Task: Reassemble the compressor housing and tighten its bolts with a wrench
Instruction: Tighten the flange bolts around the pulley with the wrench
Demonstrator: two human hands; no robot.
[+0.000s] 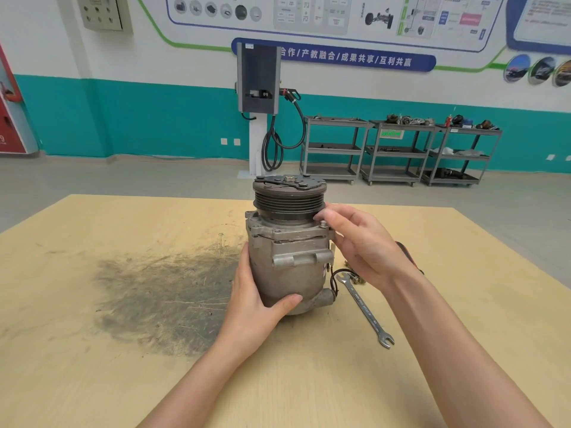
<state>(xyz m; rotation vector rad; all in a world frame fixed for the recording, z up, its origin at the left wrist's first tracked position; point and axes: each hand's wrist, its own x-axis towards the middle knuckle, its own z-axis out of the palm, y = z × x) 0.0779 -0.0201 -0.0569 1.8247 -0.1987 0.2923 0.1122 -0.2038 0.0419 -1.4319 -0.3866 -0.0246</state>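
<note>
Standing upright near the middle of a pale wooden table (123,381), the compressor (290,257) has its ribbed black pulley (289,200) on top and its grey cast housing below. The left hand (256,307) wraps the lower body from the 9 o'clock side, fingers round the far flank and thumb pressed across the front near the base, so it grips the housing firmly. The right hand (361,245) comes in from 3 o'clock with its fingers loosely bent; the fingertips (321,215) sit against the pulley's lower edge, right above a bolt (323,224) that stands in the flange at the housing's top rim. Whether those fingertips pinch the bolt or only touch beside it cannot be told. A combination wrench (366,310) lies flat on the table at about 4 o'clock from the compressor, near it but untouched by either hand, with a few small brassy fasteners (358,279) just beside its upper end. A dark smudged stain (167,291) spreads over the tabletop at 8 o'clock. Behind, at 12 o'clock, stand a charging post (259,84) and grey shelf carts (398,149) against a teal-and-white wall.
</note>
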